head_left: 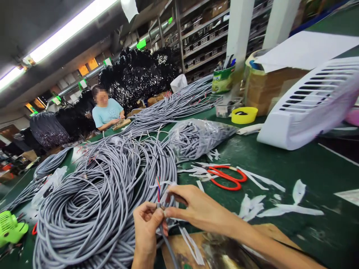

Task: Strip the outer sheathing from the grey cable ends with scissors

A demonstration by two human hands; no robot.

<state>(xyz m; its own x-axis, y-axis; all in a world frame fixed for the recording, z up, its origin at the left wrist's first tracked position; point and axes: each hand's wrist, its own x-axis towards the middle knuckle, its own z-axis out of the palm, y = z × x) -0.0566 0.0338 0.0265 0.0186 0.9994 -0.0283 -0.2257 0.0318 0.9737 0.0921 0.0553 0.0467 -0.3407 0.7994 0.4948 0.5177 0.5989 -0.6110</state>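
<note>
A grey cable (167, 244) stands upright in my left hand (147, 220), whose thumb and fingers pinch it just below its stripped end. Thin red, blue and green wires (158, 190) stick up from that end. My right hand (185, 203) comes in from the right, its thumb and forefinger closed at the same spot, where the sheath ends. A strip of white film (165, 183) crosses behind the wires by my right fingers; whether I grip it is unclear. Beside my left hand lies a big coil of grey cables (92, 201).
Red-handled scissors (228, 178) and white scraps (251, 207) lie to the right. Behind them are a bag of cable pieces (193, 140), yellow tape (244, 115) and a white plastic fan (308, 101). A brown board (182, 248) lies below my hands. A co-worker (108, 112) sits across the table.
</note>
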